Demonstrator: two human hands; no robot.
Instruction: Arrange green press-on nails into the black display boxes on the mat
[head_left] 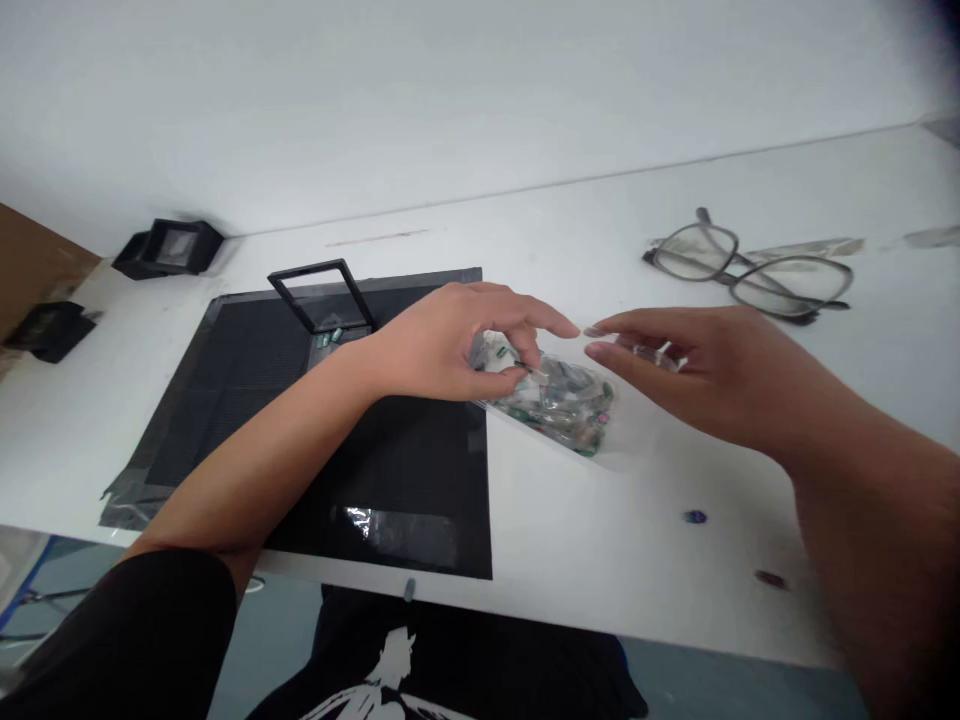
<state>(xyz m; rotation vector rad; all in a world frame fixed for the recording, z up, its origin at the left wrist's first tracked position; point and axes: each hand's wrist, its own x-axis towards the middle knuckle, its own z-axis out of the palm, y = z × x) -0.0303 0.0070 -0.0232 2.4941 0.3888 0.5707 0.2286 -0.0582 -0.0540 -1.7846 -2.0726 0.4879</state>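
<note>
My left hand [480, 340] hovers over a box of small clear packets [562, 400] with green and pink bits in them. Its thumb and middle finger nearly meet around a small thin piece that I cannot make out, while the index finger stretches to the right. Facing it, my right hand [697, 370] has thumb and index finger close together, with a bit of clear plastic [649, 352] showing inside the curled fingers. A black-framed clear display case [322, 297] stands hinged open on the black mat [397, 460], with small green stones [330, 338] at its base.
Eyeglasses [750, 265] lie at the back right. More black cases [176, 247] stand at the far left. A purple-blue stone [695, 517] and a dark red one [771, 579] lie at the front right. One grey-green piece [409, 589] sits at the table's front edge.
</note>
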